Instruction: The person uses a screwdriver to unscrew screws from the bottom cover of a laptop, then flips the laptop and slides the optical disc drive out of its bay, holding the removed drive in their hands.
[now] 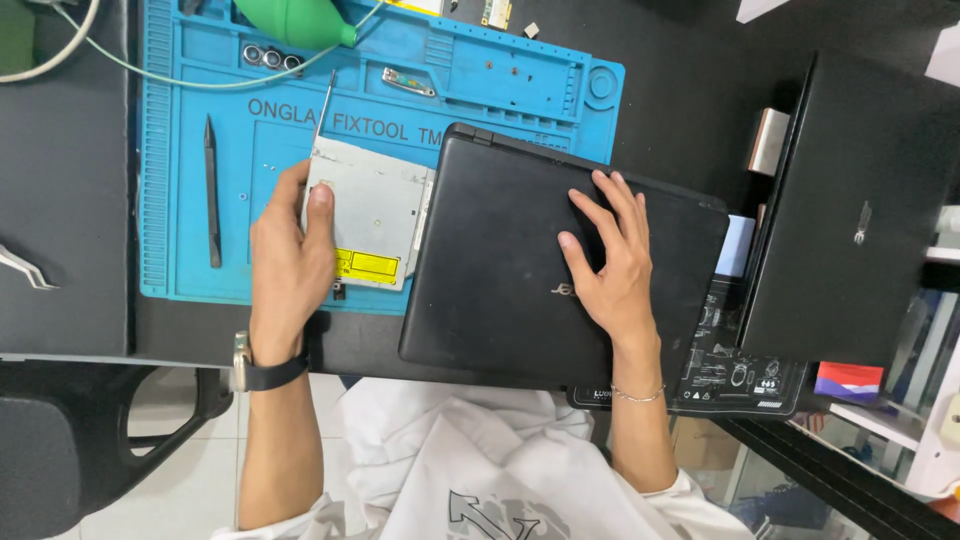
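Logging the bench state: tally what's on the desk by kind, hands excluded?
Closed black laptops: 2 (one under the right hand, one at right)
Silver optical drive, gripped by the left hand: 1
Blue repair mat: 1
Black pry tool: 1
Green air blower: 1
Metal tweezers: 1
Total: 7

A dark wristwatch [262, 372] circles the left wrist. A thin silver bracelet [638, 396] rings the right. White printed shirt [470, 480], sleeves short.
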